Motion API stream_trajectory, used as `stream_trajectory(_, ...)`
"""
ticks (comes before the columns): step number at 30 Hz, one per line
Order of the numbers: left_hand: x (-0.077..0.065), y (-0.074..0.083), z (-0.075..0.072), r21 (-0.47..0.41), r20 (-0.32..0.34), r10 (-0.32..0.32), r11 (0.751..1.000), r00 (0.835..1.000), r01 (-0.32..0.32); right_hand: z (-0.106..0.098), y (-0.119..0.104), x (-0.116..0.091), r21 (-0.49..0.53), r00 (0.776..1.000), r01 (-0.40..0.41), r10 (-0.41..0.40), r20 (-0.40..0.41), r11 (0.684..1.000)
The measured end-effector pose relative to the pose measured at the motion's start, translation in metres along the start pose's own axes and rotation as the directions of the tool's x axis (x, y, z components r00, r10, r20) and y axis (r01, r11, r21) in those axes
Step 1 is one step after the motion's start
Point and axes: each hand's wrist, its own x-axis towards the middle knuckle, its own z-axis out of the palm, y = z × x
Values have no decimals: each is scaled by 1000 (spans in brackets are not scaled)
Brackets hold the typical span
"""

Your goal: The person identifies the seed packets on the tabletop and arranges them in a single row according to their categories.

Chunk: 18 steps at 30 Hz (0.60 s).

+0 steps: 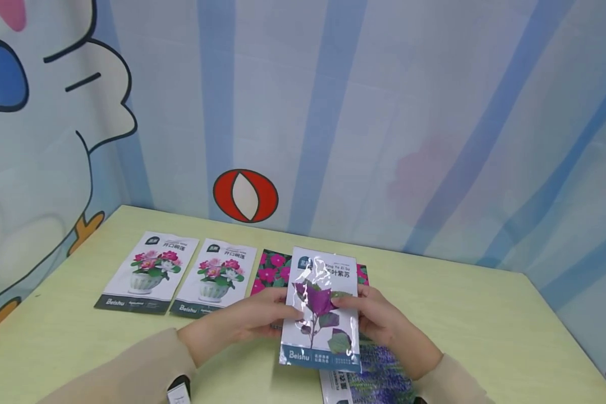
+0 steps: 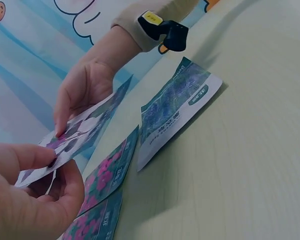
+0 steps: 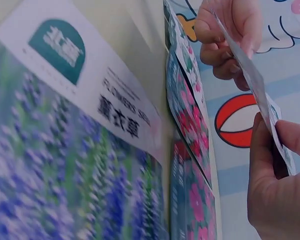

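Both hands hold up a white seed packet (image 1: 323, 266) with a purple-leaved plant and a blue bottom band. My left hand (image 1: 247, 317) pinches its left edge, thumb on the front and fingers behind. On the opposite edge, my right hand (image 1: 381, 314) pinches it the same way. The packet tilts over the table, as the left wrist view shows. Below it lies a lavender seed packet (image 1: 384, 370), partly hidden by the held packet and right arm. Behind the held packet are pink-flower seed packets (image 2: 104, 177), mostly covered in the head view.
Two matching white seed packets with potted lotus flowers, a left one (image 1: 148, 269) and another (image 1: 216, 275) beside it, lie at the table's left. The pale yellow table (image 1: 464, 320) meets a striped cartoon curtain (image 1: 384, 123) at the back.
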Motion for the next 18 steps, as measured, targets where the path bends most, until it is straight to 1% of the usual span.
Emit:
stream_trajectory(4, 5, -2, 4, -31, 38, 18, 999, 999, -17, -9, -9, 3, -36, 998, -3, 1, -58, 999)
stream_trajectory(6, 9, -2, 6, -37, 40, 22, 999, 999, -21, -14, -13, 5, -62, 997, -2, -3, -79, 998)
stream_trajectory(10, 16, -1, 14, -31, 3, 26, 999, 1000, -26, -24, -19, 7, -100, 995, 4, -14, -104, 995)
stream_trajectory(14, 25, 2, 23, -33, -42, 26, 999, 999, -27, -36, -24, 6, -103, 993, 13, -24, -111, 995)
stream_trajectory(16, 31, 2, 29, -43, -50, 28, 999, 998, -31, -45, -26, 4, -99, 993, 15, -26, -112, 995)
stream_trajectory(18, 38, 3, 37, -71, -49, 35, 997, 998, -38, -54, -27, 2, -89, 993, 17, -27, -116, 996)
